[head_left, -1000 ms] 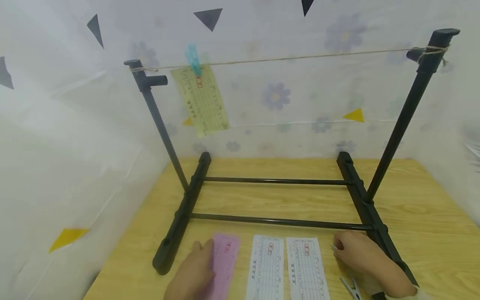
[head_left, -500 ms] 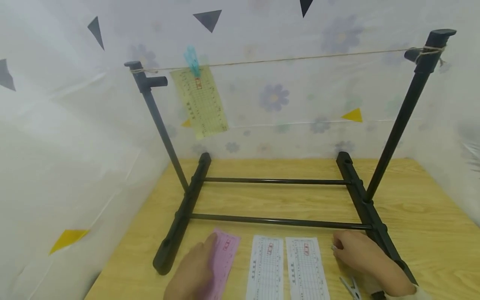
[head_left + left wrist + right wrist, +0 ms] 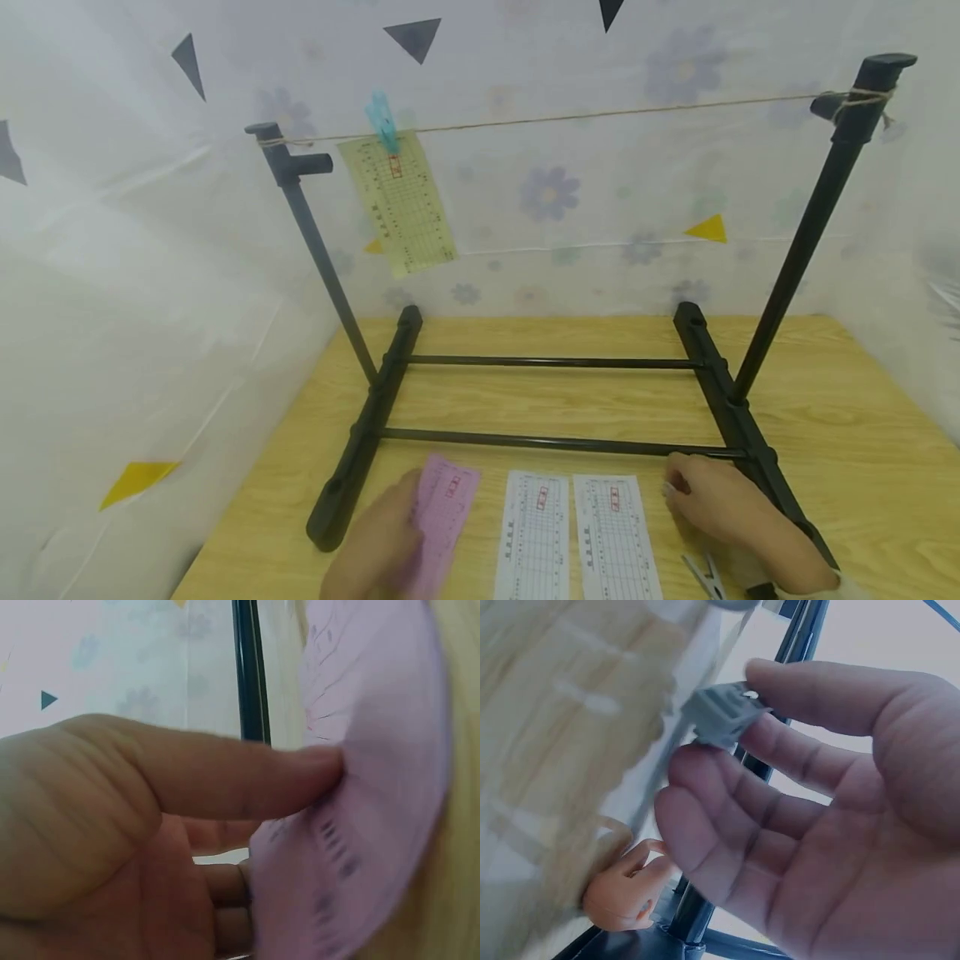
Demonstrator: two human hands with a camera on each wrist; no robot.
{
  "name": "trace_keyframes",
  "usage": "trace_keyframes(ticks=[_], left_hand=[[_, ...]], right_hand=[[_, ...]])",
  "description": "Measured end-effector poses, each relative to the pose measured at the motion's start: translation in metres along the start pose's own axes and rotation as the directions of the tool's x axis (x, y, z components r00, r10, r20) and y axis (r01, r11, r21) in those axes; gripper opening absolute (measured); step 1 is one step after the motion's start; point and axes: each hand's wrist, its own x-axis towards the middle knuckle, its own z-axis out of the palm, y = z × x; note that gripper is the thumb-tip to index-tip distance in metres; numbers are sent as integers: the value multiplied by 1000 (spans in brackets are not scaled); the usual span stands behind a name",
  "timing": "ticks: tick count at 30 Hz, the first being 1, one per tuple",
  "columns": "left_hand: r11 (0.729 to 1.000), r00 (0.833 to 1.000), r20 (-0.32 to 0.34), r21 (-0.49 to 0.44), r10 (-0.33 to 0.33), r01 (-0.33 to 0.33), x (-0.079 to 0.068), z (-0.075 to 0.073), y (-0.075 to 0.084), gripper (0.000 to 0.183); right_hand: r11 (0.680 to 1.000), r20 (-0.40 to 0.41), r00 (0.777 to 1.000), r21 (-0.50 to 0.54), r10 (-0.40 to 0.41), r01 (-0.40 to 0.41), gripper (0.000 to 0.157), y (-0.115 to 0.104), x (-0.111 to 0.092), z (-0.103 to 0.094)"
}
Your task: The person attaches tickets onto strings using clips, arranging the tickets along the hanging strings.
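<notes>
My left hand point(image 3: 378, 533) pinches the left edge of a printed pink paper slip point(image 3: 448, 508). In the left wrist view the thumb point(image 3: 300, 776) presses on the slip's face, and the paper point(image 3: 390, 750) bows up from the wood. To the right, my right hand point(image 3: 720, 504) holds a small grey clothespin point(image 3: 721, 712) between thumb and fingertips, beside the rack's foot. Two white printed slips point(image 3: 532, 533) lie side by side between the hands. A yellow slip point(image 3: 405, 204) hangs from the string point(image 3: 562, 121) by a blue clothespin point(image 3: 382, 121).
A black rack stands on the wooden table, with a left post point(image 3: 322, 258), a right post point(image 3: 798, 250) and a low front crossbar point(image 3: 562, 442). A pale clothespin point(image 3: 705, 575) lies near my right wrist. An orange clothespin point(image 3: 626, 892) shows in the right wrist view.
My left hand has shifted slightly left, and the pink slip has tilted, its top edge lifting and bending. The right hand has hardly moved.
</notes>
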Motion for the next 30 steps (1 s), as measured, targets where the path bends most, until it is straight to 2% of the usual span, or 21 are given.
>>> trace_keyframes(ticks=[3,9,14,18,21,27,30], left_hand=[[1000,1000,-7,3,14,-14,1,-2,-4,57],[993,999,-9,-110,40,-41,5,-12,-9,26],[984,995,-74,-162,68,-79,10,-26,-4,9],[968,966,-206,-165,156,-191,22,-41,4,8],[938,935,-281,-207,215,-277,33,-52,13,9],[883,919,-318,-327,232,-336,46,-76,29,6],[847,907,-326,-369,269,-383,52,-86,36,7]], right_hand=[[999,-21,1000,53,11,-10,9,0,-1,-2],[993,-34,998,114,45,-41,38,-1,1,-6],[993,-20,998,106,56,-53,44,1,2,-8],[991,-13,998,117,67,-65,46,3,2,-8],[991,-20,998,120,66,-63,48,6,1,-8],[992,-16,999,122,44,-42,48,7,3,-6],[992,-4,999,120,44,-43,48,6,5,-4]])
